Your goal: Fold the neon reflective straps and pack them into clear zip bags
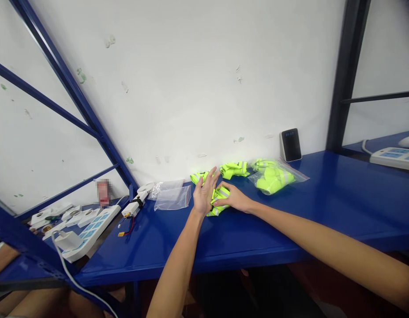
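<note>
A folded fluorescent yellow reflective vest with grey strips lies on the blue table between my two hands. My left hand stands on edge at its left side, fingers stretched out and pointing away from me. From the right, my right hand grips the bundle, thumb in front and fingers over the top; they hide part of the cloth. Just behind my left hand is another yellow bundle, partly covered. A third yellow bundle rests farther back, near the wall.
Right of my hands lies a clear plastic bag holding yellow cloth. A dark-screened clock stands by the wall. Clear bags and a white device with wires are at left. Beyond the blue frame are a power strip and another person's arm.
</note>
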Tool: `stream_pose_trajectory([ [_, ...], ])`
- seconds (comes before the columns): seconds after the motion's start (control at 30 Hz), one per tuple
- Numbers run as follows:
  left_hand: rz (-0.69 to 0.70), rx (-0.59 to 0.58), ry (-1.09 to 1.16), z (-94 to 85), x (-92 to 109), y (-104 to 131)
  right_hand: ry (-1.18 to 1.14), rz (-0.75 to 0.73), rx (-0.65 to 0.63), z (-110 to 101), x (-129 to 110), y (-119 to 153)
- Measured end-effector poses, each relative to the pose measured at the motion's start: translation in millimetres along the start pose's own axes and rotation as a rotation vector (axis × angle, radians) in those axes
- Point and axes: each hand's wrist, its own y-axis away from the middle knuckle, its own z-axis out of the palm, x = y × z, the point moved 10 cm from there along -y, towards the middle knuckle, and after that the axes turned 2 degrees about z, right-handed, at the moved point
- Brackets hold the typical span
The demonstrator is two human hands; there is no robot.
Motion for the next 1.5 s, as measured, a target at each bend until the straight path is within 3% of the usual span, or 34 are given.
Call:
stream_pose_trajectory([
  [0.1,-0.058,0.028,0.087,-2.9,-2,0,0.009,-0.067,-0.004,1,-6,3],
  [0.3,-0.100,0.252,0.258,-31.7,-16,2,0.034,-0.150,-0.027,7,-13,7],
  [0.43,-0.098,0.303,0.403,-35.0,-23,3,0.017,-0.171,-0.004,7,-12,6],
  [0.5,-0.082,0.303,0.439,-36.1,-20,2,0.025,-0.142,0.024,4,-7,4],
  [0.57,-0.005,0.291,0.385,-45.2,-3,0,0.045,-0.108,0.036,0,-3,4],
  [0.67,0.275,0.342,0.064,-84.0,45,8,0.064,-0.070,0.015,-6,-2,3],
  [0.73,0.367,0.477,-0.334,-119.4,67,22,0.071,-0.040,0.017,-11,-3,2],
  [0.83,0.197,0.574,-1.100,-154.2,62,36,0.062,-0.013,0.064,-20,-4,1],
  [0.93,-0.161,0.550,-1.499,-176.0,27,45,0.035,-0.013,0.120,-27,0,-1],
  [1.0,-0.321,0.478,-1.589,-176.4,8,46,0.038,-0.013,0.168,-33,6,-2],
  [1.07,-0.361,0.430,-1.636,-169.4,1,45,0.056,-0.009,0.218,-40,13,-4],
  [1.23,-0.267,0.451,-1.678,-149.7,7,38,0.049,-0.031,0.242,-48,12,-6],
  [1.37,-0.175,0.390,-1.741,-123.3,1,30,0.067,-0.058,0.174,-40,-1,-6],
  [1.5,-0.123,0.303,-1.753,-96.9,-11,23,-0.036,-0.016,0.101,-31,3,-7],
])
